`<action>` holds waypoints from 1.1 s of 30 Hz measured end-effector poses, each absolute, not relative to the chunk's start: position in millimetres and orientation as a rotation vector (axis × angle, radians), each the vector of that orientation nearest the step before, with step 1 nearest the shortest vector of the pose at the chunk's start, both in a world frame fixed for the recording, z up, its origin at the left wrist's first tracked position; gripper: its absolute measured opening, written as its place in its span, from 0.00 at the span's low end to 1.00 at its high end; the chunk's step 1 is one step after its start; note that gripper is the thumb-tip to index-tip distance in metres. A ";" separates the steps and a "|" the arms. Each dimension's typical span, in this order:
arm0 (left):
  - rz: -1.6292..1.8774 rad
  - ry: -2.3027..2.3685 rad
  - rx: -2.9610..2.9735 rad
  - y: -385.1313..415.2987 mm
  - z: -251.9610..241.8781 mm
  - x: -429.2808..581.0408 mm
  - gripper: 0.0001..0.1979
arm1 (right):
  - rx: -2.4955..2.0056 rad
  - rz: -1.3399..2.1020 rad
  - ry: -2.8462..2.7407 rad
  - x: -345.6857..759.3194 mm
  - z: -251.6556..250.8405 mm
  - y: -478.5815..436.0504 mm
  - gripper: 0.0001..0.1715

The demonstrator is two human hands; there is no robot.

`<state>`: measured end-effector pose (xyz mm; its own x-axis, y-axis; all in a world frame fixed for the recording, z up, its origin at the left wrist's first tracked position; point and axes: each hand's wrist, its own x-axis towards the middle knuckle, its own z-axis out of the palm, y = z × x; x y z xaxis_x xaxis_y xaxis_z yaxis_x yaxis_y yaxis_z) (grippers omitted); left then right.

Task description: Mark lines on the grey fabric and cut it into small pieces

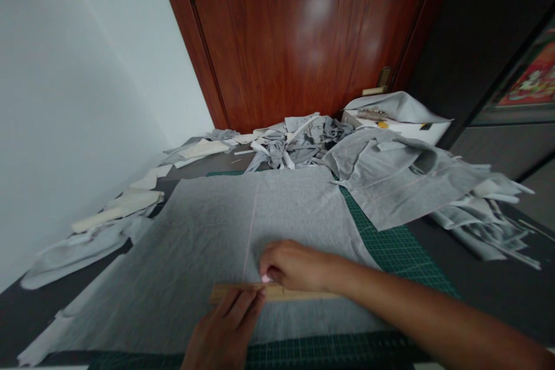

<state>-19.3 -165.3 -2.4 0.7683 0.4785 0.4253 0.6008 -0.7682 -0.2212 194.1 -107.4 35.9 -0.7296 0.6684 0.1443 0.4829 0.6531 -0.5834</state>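
Observation:
A large grey cloth [186,243] lies spread before me, with a faint pink line running up its middle. Across its near part rests a wooden ruler [303,295]. My left hand [229,324] presses flat on the ruler's left part, fingers stretched out. Just above the ruler's upper edge, my right hand [290,266] pinches a small pink piece of chalk [266,278], its tip close to the edge. Part of the ruler is hidden under my hands and right forearm.
A green cutting mat [403,254] shows beneath the cloth. Grey fabric pieces [403,173] lie at the right, scraps [299,139] pile at the back, and pale offcuts [125,202] line the left wall. A white box [399,127] stands at the back right, before a wooden door [295,34].

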 end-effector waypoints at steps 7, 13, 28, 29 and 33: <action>-0.458 -0.840 -2.593 -163.2 -3.1 -16.4 0.24 | -0.941 0.938 -2.602 273.2 60.5 -125.8 0.14; -0.545 -0.833 -2.644 -163.8 2.6 -9.1 0.27 | -1.274 0.827 -2.487 321.2 79.0 -137.9 0.15; -0.641 -0.482 -2.787 -173.4 -14.6 61.7 0.17 | -1.024 0.816 -2.356 218.0 37.7 -115.9 0.14; -0.634 -0.479 -2.793 -173.3 -14.9 61.1 0.17 | -1.017 0.813 -2.375 213.0 36.3 -113.0 0.13; -0.608 -0.462 -2.791 -172.8 -17.0 59.7 0.17 | -1.007 0.785 -2.440 197.2 32.9 -103.9 0.13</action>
